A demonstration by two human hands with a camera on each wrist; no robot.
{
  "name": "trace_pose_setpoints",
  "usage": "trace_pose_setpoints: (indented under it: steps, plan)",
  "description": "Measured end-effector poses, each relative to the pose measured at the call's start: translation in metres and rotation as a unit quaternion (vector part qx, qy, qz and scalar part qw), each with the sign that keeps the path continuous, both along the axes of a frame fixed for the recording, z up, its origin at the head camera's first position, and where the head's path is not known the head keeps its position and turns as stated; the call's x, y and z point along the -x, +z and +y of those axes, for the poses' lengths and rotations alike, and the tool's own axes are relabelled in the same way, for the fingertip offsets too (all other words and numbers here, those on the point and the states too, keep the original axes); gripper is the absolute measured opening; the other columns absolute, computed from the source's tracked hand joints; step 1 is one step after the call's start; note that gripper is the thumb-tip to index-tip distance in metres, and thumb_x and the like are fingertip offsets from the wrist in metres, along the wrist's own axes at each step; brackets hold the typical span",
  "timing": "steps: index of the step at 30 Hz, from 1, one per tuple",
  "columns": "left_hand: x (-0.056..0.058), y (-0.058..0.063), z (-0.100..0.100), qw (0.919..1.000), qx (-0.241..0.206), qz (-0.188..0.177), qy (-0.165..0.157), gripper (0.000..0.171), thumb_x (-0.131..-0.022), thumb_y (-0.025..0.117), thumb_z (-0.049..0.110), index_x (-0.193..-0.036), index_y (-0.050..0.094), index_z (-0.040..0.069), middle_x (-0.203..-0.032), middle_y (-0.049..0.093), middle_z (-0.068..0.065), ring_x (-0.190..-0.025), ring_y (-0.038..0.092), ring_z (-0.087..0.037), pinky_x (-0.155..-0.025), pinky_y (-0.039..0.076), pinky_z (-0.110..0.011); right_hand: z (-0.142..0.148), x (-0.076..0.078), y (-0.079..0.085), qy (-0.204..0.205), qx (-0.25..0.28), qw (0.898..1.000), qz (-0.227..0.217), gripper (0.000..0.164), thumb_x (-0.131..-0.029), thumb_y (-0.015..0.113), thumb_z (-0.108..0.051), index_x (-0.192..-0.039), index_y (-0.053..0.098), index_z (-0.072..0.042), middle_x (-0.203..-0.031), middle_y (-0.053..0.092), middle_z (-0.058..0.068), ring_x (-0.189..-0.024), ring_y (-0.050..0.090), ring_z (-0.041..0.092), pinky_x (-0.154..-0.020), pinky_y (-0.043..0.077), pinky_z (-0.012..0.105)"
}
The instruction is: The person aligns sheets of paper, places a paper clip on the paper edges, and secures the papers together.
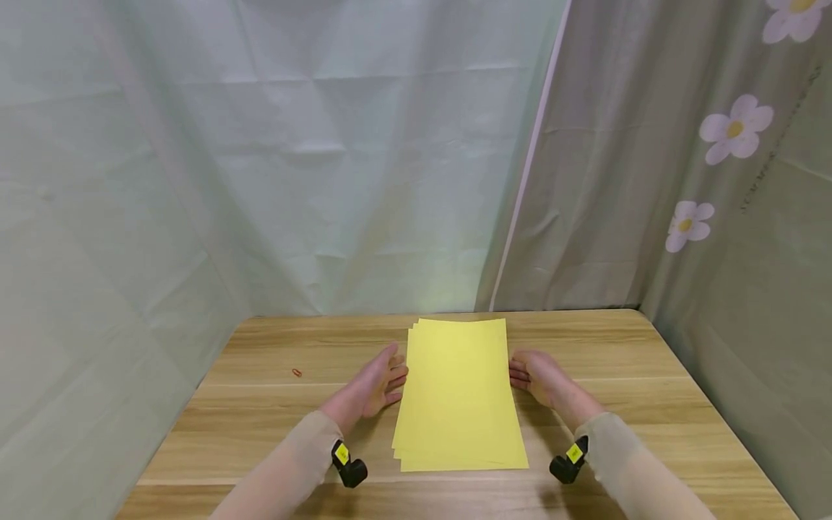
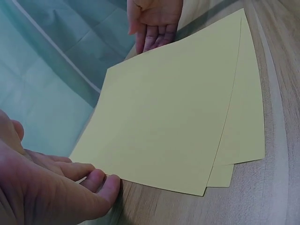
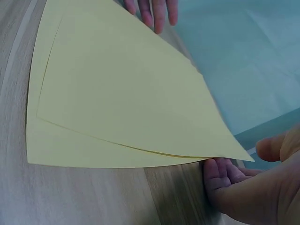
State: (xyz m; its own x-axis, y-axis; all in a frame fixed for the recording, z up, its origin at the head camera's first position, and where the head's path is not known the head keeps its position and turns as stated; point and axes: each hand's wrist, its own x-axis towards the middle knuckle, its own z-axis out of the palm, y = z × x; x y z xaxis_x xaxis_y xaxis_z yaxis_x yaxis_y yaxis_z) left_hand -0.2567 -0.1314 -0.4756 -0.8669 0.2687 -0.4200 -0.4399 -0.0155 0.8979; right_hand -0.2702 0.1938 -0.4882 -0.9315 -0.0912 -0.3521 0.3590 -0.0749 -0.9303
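Several sheets of yellow paper lie in a loosely overlapped stack on the wooden table, their edges out of line. At the left long edge is my left hand, its fingertips right at the paper and its thumb raised away from it. My right hand stands at the opposite edge. In the right wrist view, the fingers of that hand reach the underside of the lifted edge, partly hidden by the paper, while the thumb stays apart above. Neither hand pinches the sheets.
A small red paper clip lies on the wooden table, left of the left hand. Pale curtains hang behind and at both sides of the table. Each wrist carries a small black camera.
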Motion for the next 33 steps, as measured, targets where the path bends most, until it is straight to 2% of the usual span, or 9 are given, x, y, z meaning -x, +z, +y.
trace_pose_setpoints:
  steps: [5, 9, 13, 16, 20, 28, 31, 33]
  plan:
    - [-0.001, -0.001, 0.002, 1.0000, 0.007, 0.003, -0.002, 0.087, -0.105, 0.033, 0.063, -0.162, 0.015, -0.002, -0.164, 0.017, -0.030, -0.150, 0.020, -0.043, -0.114, 0.029, -0.055, -0.001, 0.000, -0.002, 0.029, -0.038, 0.998, 0.032, 0.047, -0.106, 0.041, -0.001, -0.146, 0.031, 0.022, -0.119, 0.063, 0.022, -0.096, 0.063, 0.020, -0.088, 0.055, 0.034]
    - [-0.002, 0.000, 0.003, 0.9998, 0.010, 0.012, -0.011, 0.087, -0.105, 0.032, 0.063, -0.161, 0.016, -0.002, -0.165, 0.015, -0.029, -0.150, 0.019, -0.043, -0.114, 0.028, -0.056, -0.005, -0.003, -0.003, 0.042, -0.096, 0.993, 0.059, 0.044, -0.104, 0.045, 0.000, -0.143, 0.039, 0.021, -0.113, 0.065, 0.021, -0.085, 0.063, 0.018, -0.076, 0.056, 0.030]
    - [-0.003, 0.001, 0.005, 0.9997, 0.008, 0.015, -0.018, 0.083, -0.106, 0.030, 0.061, -0.161, 0.018, -0.001, -0.165, 0.014, -0.029, -0.151, 0.018, -0.044, -0.115, 0.027, -0.057, -0.010, -0.009, -0.006, 0.038, -0.132, 0.988, 0.074, 0.043, -0.100, 0.051, 0.000, -0.140, 0.047, 0.017, -0.114, 0.065, 0.021, -0.086, 0.063, 0.021, -0.076, 0.055, 0.032]
    - [-0.003, -0.001, 0.005, 0.9997, 0.004, 0.014, -0.019, 0.081, -0.107, 0.030, 0.058, -0.161, 0.020, -0.002, -0.165, 0.014, -0.028, -0.151, 0.018, -0.043, -0.115, 0.027, -0.056, -0.013, -0.014, -0.010, 0.033, -0.119, 0.991, 0.060, 0.045, -0.100, 0.053, -0.001, -0.142, 0.047, 0.013, -0.115, 0.065, 0.022, -0.090, 0.066, 0.025, -0.078, 0.057, 0.037]
    - [-0.003, -0.004, 0.006, 0.9998, 0.000, 0.016, -0.009, 0.077, -0.108, 0.033, 0.052, -0.160, 0.021, -0.004, -0.165, 0.017, -0.028, -0.150, 0.019, -0.043, -0.116, 0.027, -0.056, -0.016, -0.017, -0.016, 0.029, -0.087, 0.995, 0.045, 0.048, -0.100, 0.051, -0.001, -0.145, 0.042, 0.013, -0.110, 0.065, 0.022, -0.086, 0.068, 0.027, -0.073, 0.059, 0.042]
    - [0.000, -0.008, 0.005, 0.9971, 0.000, 0.019, 0.074, 0.064, -0.107, 0.045, 0.030, -0.154, 0.030, -0.009, -0.158, 0.032, -0.032, -0.143, 0.034, -0.043, -0.115, 0.034, -0.051, -0.016, -0.018, -0.022, 0.010, -0.041, 0.999, 0.032, 0.050, -0.101, 0.050, -0.001, -0.149, 0.038, 0.011, -0.115, 0.065, 0.020, -0.087, 0.068, 0.024, -0.075, 0.058, 0.038]
    - [0.002, -0.008, 0.004, 0.9956, -0.006, 0.017, 0.091, 0.062, -0.106, 0.047, 0.027, -0.154, 0.030, -0.010, -0.156, 0.034, -0.032, -0.140, 0.038, -0.042, -0.114, 0.036, -0.050, -0.015, -0.018, -0.021, 0.009, -0.032, 0.999, 0.029, 0.049, -0.102, 0.051, -0.002, -0.148, 0.040, 0.010, -0.113, 0.067, 0.017, -0.087, 0.068, 0.022, -0.075, 0.057, 0.035]
    - [0.002, -0.008, 0.003, 0.9956, -0.017, 0.015, 0.091, 0.062, -0.106, 0.047, 0.025, -0.154, 0.028, -0.010, -0.155, 0.035, -0.033, -0.139, 0.041, -0.043, -0.114, 0.038, -0.050, -0.013, -0.019, -0.019, 0.014, -0.025, 0.999, 0.029, 0.050, -0.102, 0.051, -0.003, -0.148, 0.040, 0.009, -0.113, 0.067, 0.015, -0.087, 0.068, 0.021, -0.075, 0.057, 0.034]
